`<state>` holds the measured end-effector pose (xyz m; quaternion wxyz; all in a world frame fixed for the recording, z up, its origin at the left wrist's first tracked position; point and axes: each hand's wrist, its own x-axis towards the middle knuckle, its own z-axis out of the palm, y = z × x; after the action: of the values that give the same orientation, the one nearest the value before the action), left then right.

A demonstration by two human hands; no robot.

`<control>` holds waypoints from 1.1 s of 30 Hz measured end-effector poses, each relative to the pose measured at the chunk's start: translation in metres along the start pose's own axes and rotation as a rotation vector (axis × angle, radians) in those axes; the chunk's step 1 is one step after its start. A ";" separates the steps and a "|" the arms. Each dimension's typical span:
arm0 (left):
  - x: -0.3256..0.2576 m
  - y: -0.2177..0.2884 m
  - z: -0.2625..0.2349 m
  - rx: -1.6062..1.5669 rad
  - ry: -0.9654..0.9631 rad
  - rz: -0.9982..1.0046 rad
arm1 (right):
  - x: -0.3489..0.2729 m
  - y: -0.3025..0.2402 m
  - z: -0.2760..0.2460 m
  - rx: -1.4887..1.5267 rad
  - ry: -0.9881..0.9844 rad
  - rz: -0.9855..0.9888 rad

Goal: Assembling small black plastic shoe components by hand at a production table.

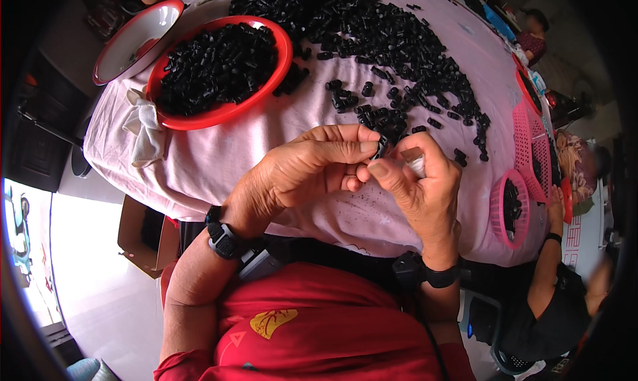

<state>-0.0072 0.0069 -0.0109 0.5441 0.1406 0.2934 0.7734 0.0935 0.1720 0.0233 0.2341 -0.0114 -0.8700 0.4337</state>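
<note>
Over the near part of the pink cloth, my two hands meet. My left hand [299, 168] is closed, with thumb and forefinger pinching a small black plastic part [381, 146]. Close against that part, my right hand [428, 191] is closed too, its thumb bent toward the forefinger. Something whitish [417, 164] shows between its fingers; whether it is a wrapping or a small tool I cannot make out. Just beyond my fingertips lies a small cluster of black parts [385, 120], joining a large heap of the same parts [345, 22]. Dark crumbs dot the cloth below my hands.
A red-rimmed basin [287, 55] full of black parts stands at the left, beside an emptier white basin [136, 39] and a pale rag [145, 132]. At the right are pink baskets [498, 211]. Other people sit around the table [199, 175]. A cardboard box [136, 231] sits below left.
</note>
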 end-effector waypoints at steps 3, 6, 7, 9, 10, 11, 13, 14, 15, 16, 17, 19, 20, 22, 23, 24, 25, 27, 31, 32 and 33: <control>0.001 -0.003 -0.001 -0.023 -0.036 0.022 | 0.000 0.005 0.005 0.006 0.002 0.001; 0.000 -0.001 0.004 -0.011 -0.028 0.012 | 0.001 0.006 0.006 0.011 0.005 0.004; 0.000 0.000 0.006 -0.010 -0.028 0.010 | 0.001 0.005 0.005 0.013 0.006 0.006; -0.001 0.001 0.009 -0.006 0.043 0.004 | 0.001 0.003 0.005 0.018 0.009 0.007; -0.001 0.001 0.009 -0.005 0.043 0.004 | 0.002 0.003 0.005 0.020 0.010 0.008; -0.002 0.001 0.009 0.005 0.046 -0.003 | 0.002 0.003 0.005 0.022 0.011 0.008; -0.002 0.001 0.008 0.017 0.048 -0.008 | 0.002 0.004 0.004 0.027 0.013 0.008; -0.001 0.000 0.008 0.011 0.041 -0.009 | 0.002 0.004 0.004 0.029 0.013 0.008; -0.001 0.000 0.008 0.004 0.034 -0.010 | 0.002 0.004 0.004 0.031 0.014 0.008; -0.001 -0.001 0.007 0.004 0.034 -0.010 | 0.002 0.004 0.004 0.033 0.014 0.008; -0.001 -0.001 0.007 -0.007 0.039 -0.011 | 0.002 0.005 0.004 0.035 0.015 0.009; -0.002 -0.002 0.007 -0.019 0.046 -0.012 | 0.002 0.005 0.004 0.039 0.015 0.010; -0.002 -0.002 0.008 -0.023 0.034 -0.009 | 0.001 0.006 0.005 0.042 0.016 0.010; -0.002 -0.002 0.008 -0.026 0.023 -0.005 | 0.002 0.007 0.005 0.047 0.016 0.011; -0.001 -0.003 0.007 -0.031 0.012 -0.003 | 0.002 0.007 0.006 0.050 0.017 0.011; 0.000 -0.004 0.007 -0.037 0.000 -0.001 | 0.002 0.007 0.006 0.053 0.018 0.012; -0.001 -0.004 0.007 -0.037 0.000 -0.002 | 0.002 0.008 0.006 0.055 0.019 0.013; -0.001 -0.004 0.008 -0.036 0.006 0.004 | 0.001 0.008 0.007 0.060 0.021 0.014; -0.002 -0.003 0.010 -0.025 0.029 0.001 | 0.001 0.010 0.007 0.070 0.024 0.016; -0.001 -0.003 0.010 -0.032 0.027 0.001 | 0.001 0.011 0.007 0.073 0.024 0.016; -0.001 -0.003 0.009 -0.039 0.024 0.000 | 0.001 0.010 0.007 0.075 0.024 0.017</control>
<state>0.0008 0.0093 -0.0056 0.5430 0.1206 0.2846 0.7808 0.0876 0.1734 0.0131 0.2413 -0.0151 -0.8501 0.4678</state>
